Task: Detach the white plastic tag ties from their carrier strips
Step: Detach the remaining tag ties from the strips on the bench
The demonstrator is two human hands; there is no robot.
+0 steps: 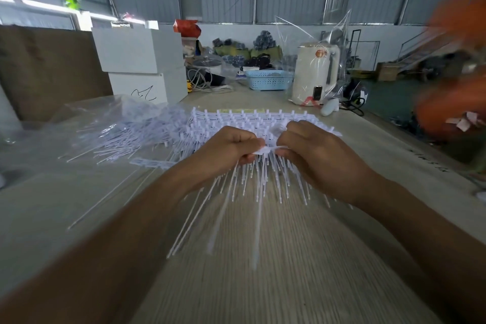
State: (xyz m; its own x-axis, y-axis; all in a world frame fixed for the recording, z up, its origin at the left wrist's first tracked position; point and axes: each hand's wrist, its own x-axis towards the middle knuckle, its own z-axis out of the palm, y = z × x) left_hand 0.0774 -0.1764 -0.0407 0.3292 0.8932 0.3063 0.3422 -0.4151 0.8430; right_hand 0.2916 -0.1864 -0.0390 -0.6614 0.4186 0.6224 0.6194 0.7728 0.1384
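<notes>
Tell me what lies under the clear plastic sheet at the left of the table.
Under the clear plastic sheet, loose white tag ties show in a heap. Whatever lies beneath that heap cannot be seen.

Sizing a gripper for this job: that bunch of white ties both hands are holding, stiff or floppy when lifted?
Probably springy-floppy: the white ties fan out and droop from where the left hand and right hand pinch the carrier strip. Likely very light, being thin strands. Loose ones lie scattered, so they'd probably slide and tangle.
</notes>
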